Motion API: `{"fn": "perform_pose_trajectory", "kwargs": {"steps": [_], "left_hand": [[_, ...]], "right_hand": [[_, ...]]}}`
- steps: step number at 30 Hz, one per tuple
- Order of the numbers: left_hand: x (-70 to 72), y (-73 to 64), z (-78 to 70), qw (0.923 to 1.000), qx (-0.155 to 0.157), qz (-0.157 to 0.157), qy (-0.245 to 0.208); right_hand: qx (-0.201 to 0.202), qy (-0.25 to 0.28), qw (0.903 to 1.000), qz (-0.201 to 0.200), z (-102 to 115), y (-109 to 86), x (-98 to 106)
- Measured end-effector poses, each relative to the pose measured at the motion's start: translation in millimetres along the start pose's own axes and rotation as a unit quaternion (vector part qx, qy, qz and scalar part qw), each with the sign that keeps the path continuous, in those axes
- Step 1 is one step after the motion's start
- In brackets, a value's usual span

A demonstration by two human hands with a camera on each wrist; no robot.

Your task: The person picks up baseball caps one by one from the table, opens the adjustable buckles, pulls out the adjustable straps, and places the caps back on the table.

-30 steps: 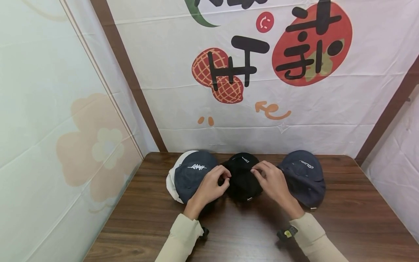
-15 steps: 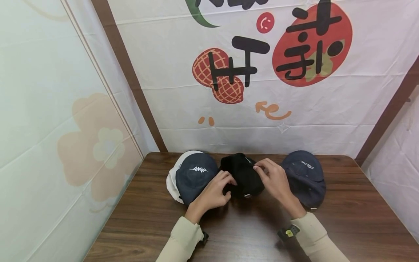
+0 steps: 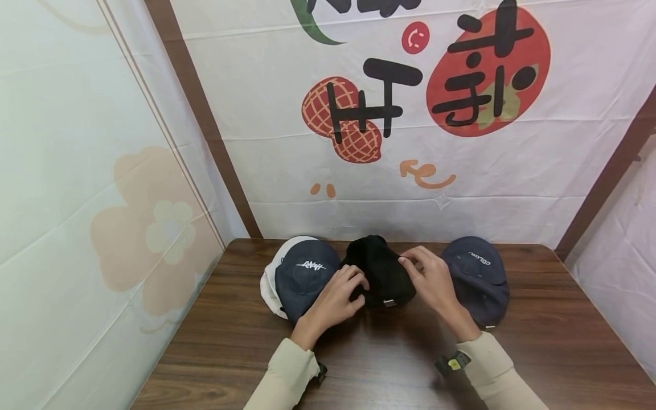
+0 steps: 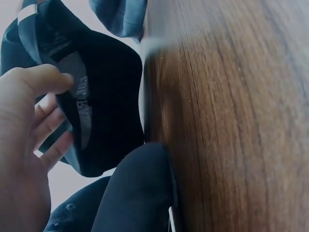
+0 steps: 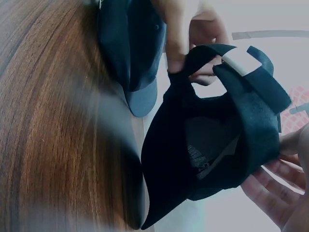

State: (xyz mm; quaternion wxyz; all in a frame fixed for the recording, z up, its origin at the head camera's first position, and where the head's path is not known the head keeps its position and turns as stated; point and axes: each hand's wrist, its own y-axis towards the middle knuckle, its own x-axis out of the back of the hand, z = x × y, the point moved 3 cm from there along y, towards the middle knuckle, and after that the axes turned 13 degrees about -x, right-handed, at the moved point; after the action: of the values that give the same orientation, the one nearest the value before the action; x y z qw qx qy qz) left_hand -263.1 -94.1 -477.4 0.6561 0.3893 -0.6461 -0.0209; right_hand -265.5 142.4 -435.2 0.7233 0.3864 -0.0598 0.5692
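Note:
A black baseball cap (image 3: 381, 270) is held between both hands at the middle of the table's far side, tilted so its opening faces the wrist cameras. My left hand (image 3: 335, 296) grips the cap's left edge, and in the left wrist view the thumb (image 4: 53, 77) lies at the opening with the fingers behind. My right hand (image 3: 433, 279) pinches the cap's right side between thumb and fingertips. A pale buckle (image 5: 241, 60) shows on the back strap. Its front lettering is hidden in the head view.
Left of the black cap, a navy cap with white lettering (image 3: 307, 279) overlaps a white cap (image 3: 270, 285). Another navy cap (image 3: 476, 279) lies to the right, beside my right hand. A printed cloth (image 3: 287, 171) hangs behind the brown wooden table (image 3: 215, 353).
The black cap has turned and tipped up, so its white lettering has gone out of sight and its buckle shows more. My left hand has shifted slightly along its edge.

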Motion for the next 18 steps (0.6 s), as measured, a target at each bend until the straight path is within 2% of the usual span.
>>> {"fn": "perform_pose_trajectory", "kwargs": {"steps": [12, 18], "left_hand": [[16.9, 8.2, -1.9, 0.9941, 0.000, -0.104, -0.030], [21.2, 13.6, -1.1, 0.9891, 0.009, -0.137, -0.052]], "right_hand": [[0.011, 0.008, 0.9998, -0.014, -0.2, 1.1, 3.0], [0.012, 0.000, 0.9997, -0.020, 0.3, 1.2, 4.5]]}}
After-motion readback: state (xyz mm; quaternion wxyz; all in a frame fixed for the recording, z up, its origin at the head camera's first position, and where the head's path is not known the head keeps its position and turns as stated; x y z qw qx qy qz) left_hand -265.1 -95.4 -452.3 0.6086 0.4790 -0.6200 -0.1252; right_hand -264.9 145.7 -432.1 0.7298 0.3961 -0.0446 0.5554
